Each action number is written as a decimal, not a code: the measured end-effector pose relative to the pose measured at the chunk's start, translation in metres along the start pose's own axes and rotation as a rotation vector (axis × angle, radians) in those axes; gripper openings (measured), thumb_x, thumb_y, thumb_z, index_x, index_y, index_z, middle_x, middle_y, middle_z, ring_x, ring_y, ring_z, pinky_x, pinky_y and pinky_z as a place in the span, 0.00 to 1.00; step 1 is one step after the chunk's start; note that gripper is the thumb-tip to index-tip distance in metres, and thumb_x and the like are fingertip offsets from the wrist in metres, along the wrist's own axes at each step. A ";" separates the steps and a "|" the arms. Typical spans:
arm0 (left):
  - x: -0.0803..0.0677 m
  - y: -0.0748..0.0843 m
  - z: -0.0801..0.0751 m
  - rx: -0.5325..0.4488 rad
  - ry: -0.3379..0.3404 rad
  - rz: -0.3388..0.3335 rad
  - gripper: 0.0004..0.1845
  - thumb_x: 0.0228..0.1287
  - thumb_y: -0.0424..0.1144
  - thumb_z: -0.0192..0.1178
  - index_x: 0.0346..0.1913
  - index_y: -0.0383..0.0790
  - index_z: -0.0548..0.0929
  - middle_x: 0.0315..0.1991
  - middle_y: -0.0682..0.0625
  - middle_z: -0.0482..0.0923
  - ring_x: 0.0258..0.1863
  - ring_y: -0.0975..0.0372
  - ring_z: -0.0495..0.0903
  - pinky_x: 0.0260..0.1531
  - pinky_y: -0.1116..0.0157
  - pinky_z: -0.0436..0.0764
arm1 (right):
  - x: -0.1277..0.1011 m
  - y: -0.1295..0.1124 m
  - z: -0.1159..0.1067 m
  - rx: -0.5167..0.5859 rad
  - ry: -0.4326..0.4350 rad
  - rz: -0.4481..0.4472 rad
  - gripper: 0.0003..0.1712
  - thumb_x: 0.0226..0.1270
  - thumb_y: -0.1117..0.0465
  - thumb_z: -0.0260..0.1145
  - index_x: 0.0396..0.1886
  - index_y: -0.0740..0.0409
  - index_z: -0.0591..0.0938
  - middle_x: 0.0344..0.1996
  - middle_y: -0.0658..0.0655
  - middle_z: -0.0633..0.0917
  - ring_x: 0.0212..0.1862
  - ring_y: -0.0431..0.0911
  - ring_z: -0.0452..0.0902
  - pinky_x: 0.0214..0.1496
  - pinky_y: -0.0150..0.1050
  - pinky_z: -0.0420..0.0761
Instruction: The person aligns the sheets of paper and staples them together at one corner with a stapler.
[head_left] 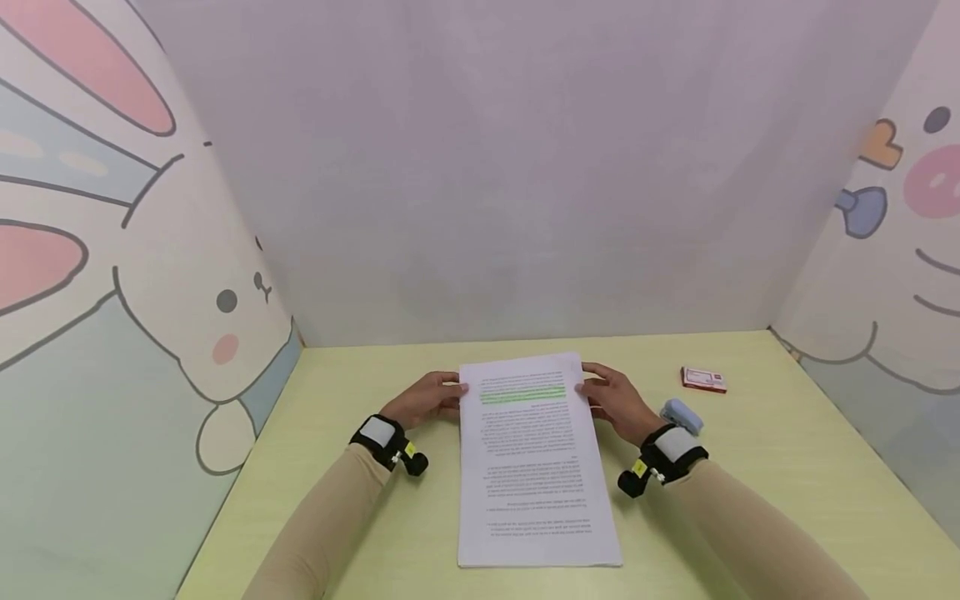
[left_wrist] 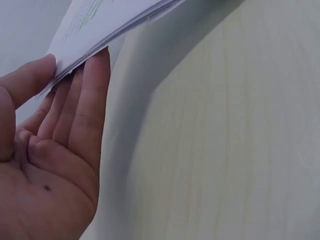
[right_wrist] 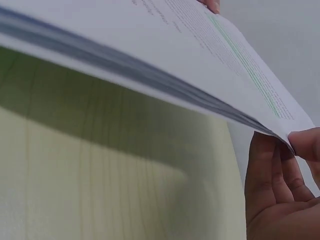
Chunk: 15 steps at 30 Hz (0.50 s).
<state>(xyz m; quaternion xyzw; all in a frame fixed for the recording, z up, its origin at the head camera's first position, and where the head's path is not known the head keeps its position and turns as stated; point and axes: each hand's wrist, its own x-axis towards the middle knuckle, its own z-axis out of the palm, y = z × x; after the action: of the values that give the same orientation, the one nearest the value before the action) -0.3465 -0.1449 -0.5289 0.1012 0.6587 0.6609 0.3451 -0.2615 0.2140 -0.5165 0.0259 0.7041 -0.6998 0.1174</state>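
A stack of printed sheets [head_left: 536, 467] was held at its far corners, lifted off the table [head_left: 787, 467] there, near the middle of the table. The left hand [head_left: 427, 398] pinched the far left corner, thumb above, fingers [left_wrist: 82, 115] beneath; the right hand [head_left: 617, 398] pinched the far right corner likewise. A small blue object [head_left: 681, 415], partly hidden by the right wrist, and a red-and-white card [head_left: 703, 379] lay toward the far right corner. The print was too small to read.

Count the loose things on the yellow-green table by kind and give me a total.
Stack of white printed paper sheets with a green highlighted line: 1
Small light blue stapler: 1
Small red and white flat box: 1
Total: 3
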 end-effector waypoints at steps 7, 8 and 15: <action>0.000 0.000 0.003 0.070 0.135 -0.035 0.16 0.75 0.33 0.60 0.58 0.25 0.80 0.40 0.41 0.87 0.34 0.60 0.87 0.39 0.65 0.86 | -0.002 -0.001 -0.003 0.000 0.018 0.023 0.32 0.80 0.64 0.55 0.78 0.62 0.60 0.53 0.64 0.83 0.43 0.48 0.84 0.43 0.40 0.82; -0.001 0.000 0.003 0.081 0.138 -0.030 0.16 0.75 0.33 0.60 0.58 0.25 0.80 0.39 0.41 0.87 0.34 0.60 0.87 0.38 0.65 0.86 | -0.003 -0.001 -0.003 0.000 0.021 0.030 0.31 0.80 0.64 0.55 0.78 0.61 0.60 0.52 0.63 0.83 0.43 0.48 0.84 0.43 0.41 0.82; -0.002 0.000 0.006 0.153 0.157 -0.064 0.14 0.74 0.33 0.60 0.55 0.25 0.82 0.37 0.40 0.86 0.31 0.60 0.87 0.35 0.65 0.86 | -0.003 0.005 0.000 -0.052 0.037 0.082 0.30 0.79 0.64 0.56 0.76 0.62 0.64 0.51 0.64 0.84 0.43 0.49 0.85 0.42 0.41 0.83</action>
<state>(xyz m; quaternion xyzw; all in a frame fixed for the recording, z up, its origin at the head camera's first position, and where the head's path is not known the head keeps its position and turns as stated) -0.3417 -0.1410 -0.5272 0.0540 0.7350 0.6033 0.3049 -0.2579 0.2144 -0.5213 0.0646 0.7226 -0.6751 0.1333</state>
